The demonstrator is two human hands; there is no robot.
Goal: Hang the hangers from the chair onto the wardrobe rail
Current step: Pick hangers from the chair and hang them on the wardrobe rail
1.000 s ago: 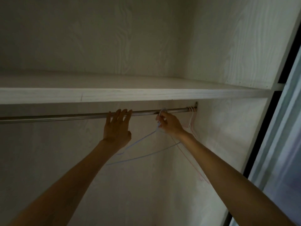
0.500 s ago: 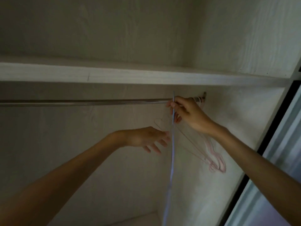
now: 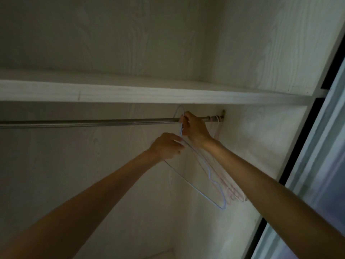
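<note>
**Blue hanger at the rail**

Right hand [image 3: 194, 128] up at the wardrobe rail [image 3: 93, 122], fingers curled round the neck of the blue hanger [image 3: 209, 171], hook looped over the rail just under the shelf [image 3: 130, 94]. Left hand [image 3: 166, 146] just below, fingers curled on the hanger's left shoulder wire. Blue frame tilted down toward the right. Pink hangers [image 3: 234, 193] beside it, hung near the rail's right end, partly hidden behind the right forearm.
</note>
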